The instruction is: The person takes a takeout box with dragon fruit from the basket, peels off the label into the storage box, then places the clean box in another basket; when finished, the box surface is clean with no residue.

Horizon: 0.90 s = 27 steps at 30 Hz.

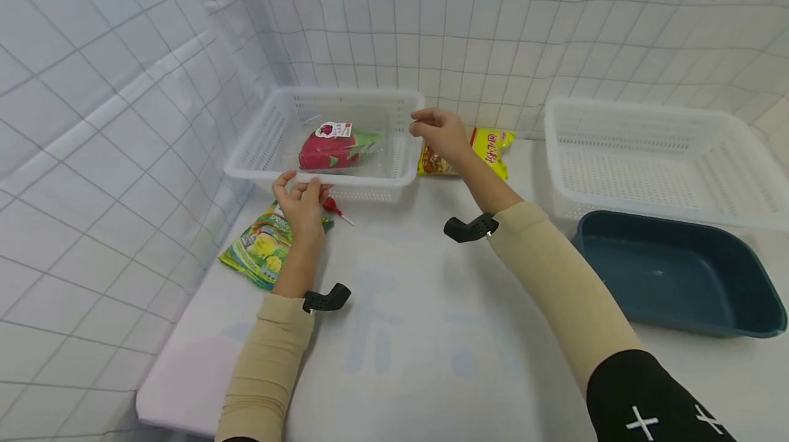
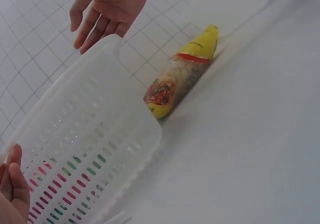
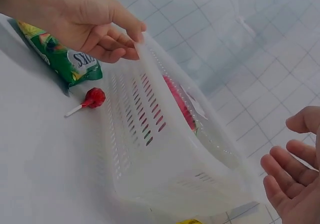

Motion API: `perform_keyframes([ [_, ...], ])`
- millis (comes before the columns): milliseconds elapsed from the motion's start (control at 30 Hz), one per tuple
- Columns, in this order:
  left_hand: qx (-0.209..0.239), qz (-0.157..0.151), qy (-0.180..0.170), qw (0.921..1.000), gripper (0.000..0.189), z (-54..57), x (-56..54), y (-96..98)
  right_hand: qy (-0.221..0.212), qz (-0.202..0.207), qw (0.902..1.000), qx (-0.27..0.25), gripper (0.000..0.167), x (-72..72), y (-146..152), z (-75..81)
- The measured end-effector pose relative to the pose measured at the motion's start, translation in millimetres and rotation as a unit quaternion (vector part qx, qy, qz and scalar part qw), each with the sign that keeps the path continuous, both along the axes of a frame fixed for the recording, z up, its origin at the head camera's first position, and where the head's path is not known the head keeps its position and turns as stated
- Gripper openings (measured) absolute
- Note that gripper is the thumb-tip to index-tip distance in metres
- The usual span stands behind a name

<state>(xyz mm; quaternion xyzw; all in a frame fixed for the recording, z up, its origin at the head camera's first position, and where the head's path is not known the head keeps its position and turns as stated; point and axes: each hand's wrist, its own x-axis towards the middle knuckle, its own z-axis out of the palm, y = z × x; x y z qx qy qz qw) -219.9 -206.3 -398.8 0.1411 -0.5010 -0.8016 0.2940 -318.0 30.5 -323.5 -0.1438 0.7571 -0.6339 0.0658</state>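
Note:
A white perforated plastic basket stands at the back left. Inside it lies a pink dragon fruit in clear wrap with a white label. My left hand grips the front rim; in the right wrist view its thumb is over the edge and the fingers curl below, outside the wall. By the right end of the basket is my right hand, its fingers loosely bent and holding nothing. The left wrist view shows that hand beside the basket's corner. A red lollipop lies just in front of the basket.
A green and yellow snack bag lies left, partly behind the left forearm. A yellow food packet is behind the right wrist. On the right stand another white basket and a dark teal tub. Grid-patterned cloth rises behind and left.

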Motion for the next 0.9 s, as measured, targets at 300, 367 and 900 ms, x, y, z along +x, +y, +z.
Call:
perform_keyframes([
  [300,0.004,0.000,0.018,0.9998,0.037,0.0,3.1,1.4,-0.058,-0.002,0.9955,0.075,0.047,-2.5,-25,9.1],
  [367,0.011,-0.002,0.027,0.9996,0.037,-0.3,3.8,1.9,-0.059,-0.001,0.9903,0.126,0.050,-2.2,-32,10.5],
  [900,0.028,-0.016,0.045,0.9984,0.039,-1.1,8.1,6.2,-0.094,0.006,0.9795,0.178,0.068,0.3,-74,1.4],
])
